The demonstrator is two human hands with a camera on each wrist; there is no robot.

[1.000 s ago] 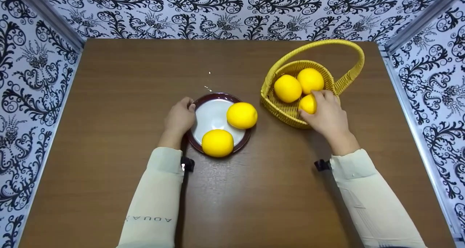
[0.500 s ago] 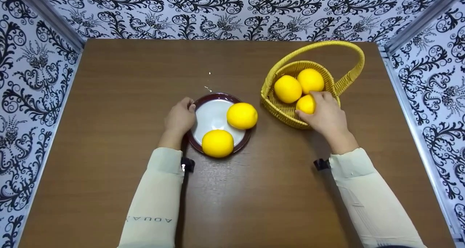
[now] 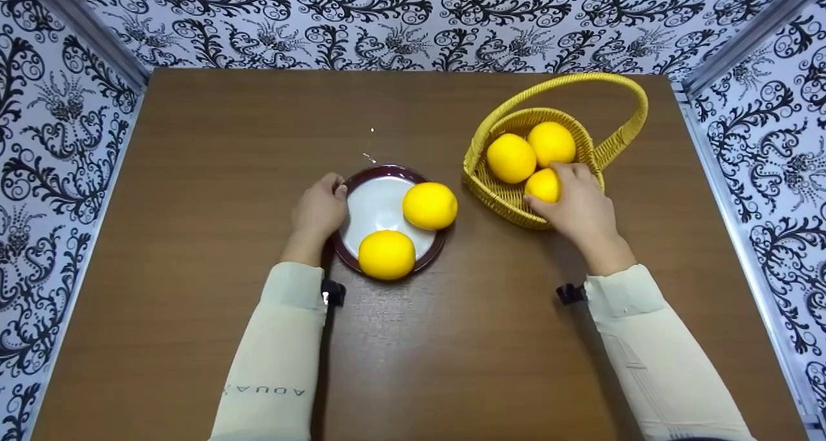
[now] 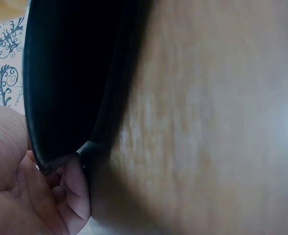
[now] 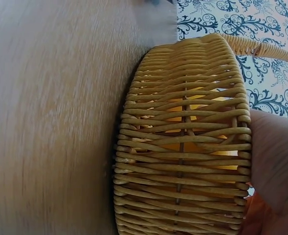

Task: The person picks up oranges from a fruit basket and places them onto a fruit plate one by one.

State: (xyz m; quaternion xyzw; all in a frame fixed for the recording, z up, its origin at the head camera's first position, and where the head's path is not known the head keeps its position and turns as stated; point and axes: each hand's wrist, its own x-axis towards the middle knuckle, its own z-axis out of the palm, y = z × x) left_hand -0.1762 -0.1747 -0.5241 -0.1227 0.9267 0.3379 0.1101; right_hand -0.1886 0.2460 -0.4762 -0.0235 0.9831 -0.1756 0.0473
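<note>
In the head view my left hand [image 3: 320, 210] grips the left rim of a white plate [image 3: 371, 202] with a dark red edge. The left wrist view shows its fingers curled round the plate's dark edge [image 4: 60, 98]. Two lemons [image 3: 387, 255] rest on the plate, at its right and front. My right hand [image 3: 583, 202] reaches into a yellow wicker basket [image 3: 510, 212] and holds a lemon [image 3: 543, 186], partly hidden by the fingers. Beside it in the basket lie two other lemons [image 3: 512, 158]. In the right wrist view the woven wall [image 5: 183, 137] hides most of the fruit.
The basket's tall handle [image 3: 581, 78] arches over its far side. Both items stand on a brown wooden table [image 3: 413, 350]. Patterned panels [image 3: 400, 24] enclose the back and sides. Small white specks [image 3: 370, 157] lie behind the plate.
My right hand has shifted very slightly left with the lemon, still inside the basket. My left hand and the plate stay in place.
</note>
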